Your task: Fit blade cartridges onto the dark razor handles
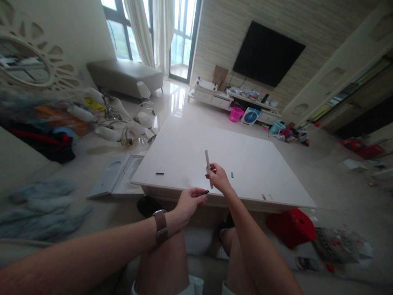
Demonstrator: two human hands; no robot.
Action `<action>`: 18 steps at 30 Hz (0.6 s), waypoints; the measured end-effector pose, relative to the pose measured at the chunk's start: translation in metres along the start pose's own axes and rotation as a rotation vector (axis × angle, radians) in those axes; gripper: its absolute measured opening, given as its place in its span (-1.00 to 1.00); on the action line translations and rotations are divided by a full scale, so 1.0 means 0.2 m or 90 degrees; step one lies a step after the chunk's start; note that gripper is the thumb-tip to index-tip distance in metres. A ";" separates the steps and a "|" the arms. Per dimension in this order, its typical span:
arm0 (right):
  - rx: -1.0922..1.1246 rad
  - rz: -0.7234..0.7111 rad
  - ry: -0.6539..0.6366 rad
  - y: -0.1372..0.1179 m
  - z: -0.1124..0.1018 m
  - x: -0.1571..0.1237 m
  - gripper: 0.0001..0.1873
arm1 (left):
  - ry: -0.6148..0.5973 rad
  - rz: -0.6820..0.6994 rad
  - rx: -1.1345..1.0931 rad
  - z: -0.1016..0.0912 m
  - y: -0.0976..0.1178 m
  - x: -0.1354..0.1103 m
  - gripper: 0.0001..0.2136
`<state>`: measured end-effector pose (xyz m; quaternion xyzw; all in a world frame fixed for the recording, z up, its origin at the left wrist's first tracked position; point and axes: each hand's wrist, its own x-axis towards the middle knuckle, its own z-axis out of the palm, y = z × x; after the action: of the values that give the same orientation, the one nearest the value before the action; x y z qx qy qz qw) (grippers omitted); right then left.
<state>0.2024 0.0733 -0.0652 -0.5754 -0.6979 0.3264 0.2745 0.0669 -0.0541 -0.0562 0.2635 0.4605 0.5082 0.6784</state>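
My right hand (217,177), held over the near edge of the white table (190,151), is closed around a long, thin, pale strip-like tool (206,157). The tool stands almost upright, its lower end poking out below my fingers; its exact kind does not show. Just to the left and lower, my left hand (190,203) pinches a small dark stick-like piece (205,192) between thumb and fingers. The two held things are close but apart. On the tabletop lie a black strip (159,173), a small green piece (232,175) and a small brownish piece (263,197).
An open white box (118,174) lies on the floor left of the table, with a many-armed lamp (119,119) beyond it. By the near right corner is a red bag-like thing (291,227). A pink bin (236,114) stands before the TV cabinet (211,97).
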 end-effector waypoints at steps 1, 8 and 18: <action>0.037 0.001 0.008 -0.02 -0.02 -0.01 -0.77 | 0.003 0.004 -0.004 0.00 0.00 0.00 -0.79; 0.240 -0.001 0.004 -0.19 -0.09 -0.11 -0.87 | 0.086 0.036 0.014 -0.01 0.03 0.00 -0.80; 0.276 -0.018 -0.125 -0.12 -0.01 -0.26 -0.75 | 0.142 0.068 -0.078 -0.02 0.06 0.02 -0.75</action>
<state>0.1989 0.0191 -0.0448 -0.4589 -0.6424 0.5192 0.3273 0.0593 -0.0459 -0.0500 0.1874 0.4868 0.5966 0.6099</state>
